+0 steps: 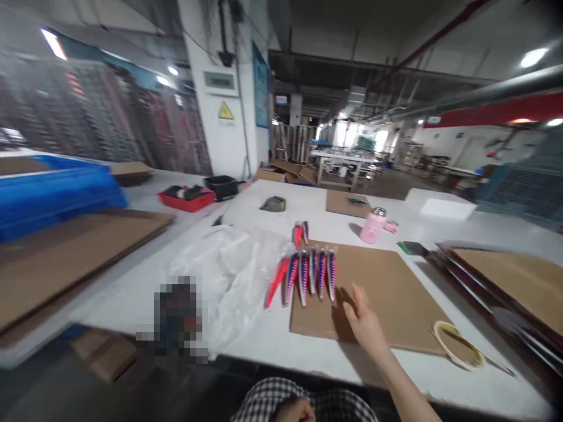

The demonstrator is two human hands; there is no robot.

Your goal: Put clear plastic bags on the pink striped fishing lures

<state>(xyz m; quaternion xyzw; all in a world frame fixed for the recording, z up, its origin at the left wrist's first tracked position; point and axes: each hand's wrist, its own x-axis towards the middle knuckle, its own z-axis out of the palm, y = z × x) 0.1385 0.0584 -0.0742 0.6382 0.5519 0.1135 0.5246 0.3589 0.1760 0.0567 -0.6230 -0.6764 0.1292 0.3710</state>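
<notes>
Right hand (364, 321) appears empty, fingers apart, near slender purple-and-red striped pieces (303, 278) along the flat brown cardboard sheet's (382, 293) left edge. Left hand's (298, 410) grip: cannot tell. Pinching pieces singly, mid-body, seems soundest.

A white pillar (220, 117) with a yellow warning triangle (226, 111) and a grey-framed panel (220, 83) stands at the upper left of center, a blue board (261, 88) on its right-hand side, and blurred racks (109, 111) fill the upper left of the frame. Pipes and beams cross the dim ceiling (334, 29), with a bright lamp (533, 57) at upper right above a red band (492, 109) on a pale wall (461, 143). Beyond the white worktop (264, 205), bright windows (347, 133) glow over a grey floor (391, 190) and a distant white table (343, 156).
</notes>
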